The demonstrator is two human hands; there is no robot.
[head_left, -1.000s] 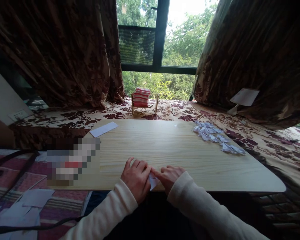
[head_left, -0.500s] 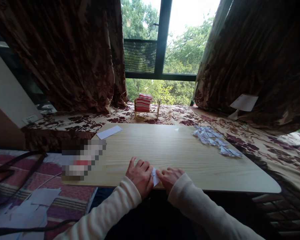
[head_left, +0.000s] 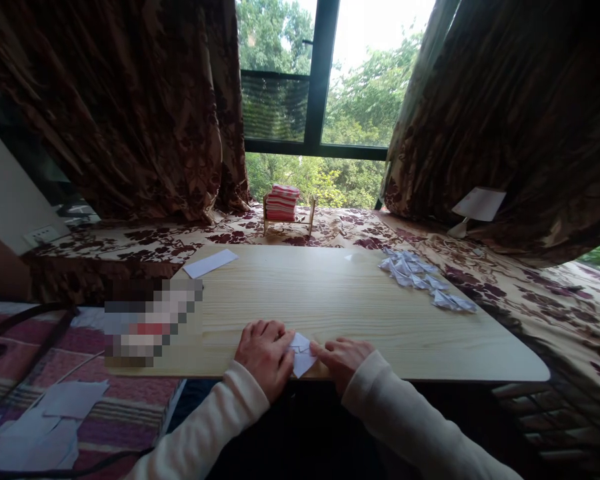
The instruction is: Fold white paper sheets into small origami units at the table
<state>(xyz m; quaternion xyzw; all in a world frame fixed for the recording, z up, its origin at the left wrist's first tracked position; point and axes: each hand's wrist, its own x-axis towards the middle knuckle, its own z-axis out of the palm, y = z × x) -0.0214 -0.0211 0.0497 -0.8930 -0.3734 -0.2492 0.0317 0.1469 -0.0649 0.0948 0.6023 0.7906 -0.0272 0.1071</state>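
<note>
Touching the paper (head_left: pixel 303 360) from both sides, the fingers meet it close to the near edge of the table (head_left: pixel 280 287); the left hand (head_left: pixel 266 357) lies along its left side, fingers bent and close together, thumb lower down; whether they pinch it I cannot tell; the right hand (head_left: pixel 344 360) sets its index finger at the right corner, the other fingers curled in; its thumb cannot be made out; the paper, white and creased, with folded flaps on top, lies between the hands; farther off, near the far right corner of the table, sits a pile (head_left: pixel 413 270) of folded white pieces; at the far left lies a strip (head_left: pixel 211 264), well apart from the hands; beyond, on the flowered ledge (head_left: pixel 360 230), stand a rack (head_left: pixel 311 217) bearing stacked red-and-white cloths (head_left: pixel 282 202) and, to the right, a lamp (head_left: pixel 480 203); curtains (head_left: pixel 170 120) flank the window (head_left: pixel 314 87); loose sheets (head_left: pixel 63 417) lie at lower left.
</note>
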